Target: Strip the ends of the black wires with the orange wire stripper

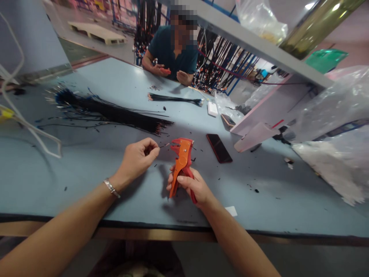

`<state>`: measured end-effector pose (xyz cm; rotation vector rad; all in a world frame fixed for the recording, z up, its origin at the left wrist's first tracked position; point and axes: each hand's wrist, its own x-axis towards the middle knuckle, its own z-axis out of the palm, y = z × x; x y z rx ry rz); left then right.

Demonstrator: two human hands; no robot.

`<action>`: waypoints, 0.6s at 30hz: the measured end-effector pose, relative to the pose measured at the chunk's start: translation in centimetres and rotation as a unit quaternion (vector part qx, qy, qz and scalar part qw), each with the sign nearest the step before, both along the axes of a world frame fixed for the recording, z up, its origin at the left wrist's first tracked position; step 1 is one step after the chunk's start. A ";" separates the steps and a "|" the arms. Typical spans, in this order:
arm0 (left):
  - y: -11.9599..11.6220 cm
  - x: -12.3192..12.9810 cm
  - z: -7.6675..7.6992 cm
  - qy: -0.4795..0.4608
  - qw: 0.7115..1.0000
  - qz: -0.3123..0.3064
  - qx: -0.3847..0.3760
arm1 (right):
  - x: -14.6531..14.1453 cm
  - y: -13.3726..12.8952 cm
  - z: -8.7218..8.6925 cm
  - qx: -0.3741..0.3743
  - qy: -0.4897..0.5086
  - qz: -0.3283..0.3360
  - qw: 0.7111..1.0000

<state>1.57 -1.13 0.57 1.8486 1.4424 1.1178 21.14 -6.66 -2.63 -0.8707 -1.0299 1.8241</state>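
My right hand [192,186] grips the handles of an orange wire stripper [181,157], held upright over the blue table [86,173] with its jaws pointing away from me. Just left of the jaws, my left hand [138,156] pinches a thin dark wire [165,145] between thumb and forefinger, its tip close to the stripper's jaws. A silver bracelet [111,188] sits on my left wrist. Behind my hands lies a long bundle of black wires [115,113] with reddish ends.
A dark phone [219,148] lies right of the stripper, with a white box [212,109] and another phone [228,120] farther back. A second wire bundle [175,99] lies before a seated person [173,50] across the table. Plastic bags [340,146] fill the right side.
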 end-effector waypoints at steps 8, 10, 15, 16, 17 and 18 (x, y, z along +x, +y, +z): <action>-0.7 0.3 0.6 0.004 1.000 -0.028 0.014 | -0.2 0.0 0.1 0.070 -0.050 -0.028 0.996; -0.8 0.5 0.6 -0.002 0.998 -0.054 0.010 | -0.2 0.0 0.2 0.085 -0.062 -0.034 0.994; -1.1 1.0 0.3 -0.013 0.997 -0.074 0.007 | -0.3 -0.1 0.3 0.102 -0.085 -0.027 0.991; -1.2 1.0 0.3 -0.015 0.997 -0.073 0.008 | -0.4 -0.1 0.3 0.108 -0.093 -0.024 0.990; -1.3 1.1 0.4 -0.018 0.997 -0.072 0.008 | -0.4 -0.2 0.4 0.114 -0.101 -0.021 0.988; -1.3 1.1 0.5 -0.022 0.997 -0.072 0.008 | -0.4 -0.2 0.5 0.123 -0.112 -0.017 0.986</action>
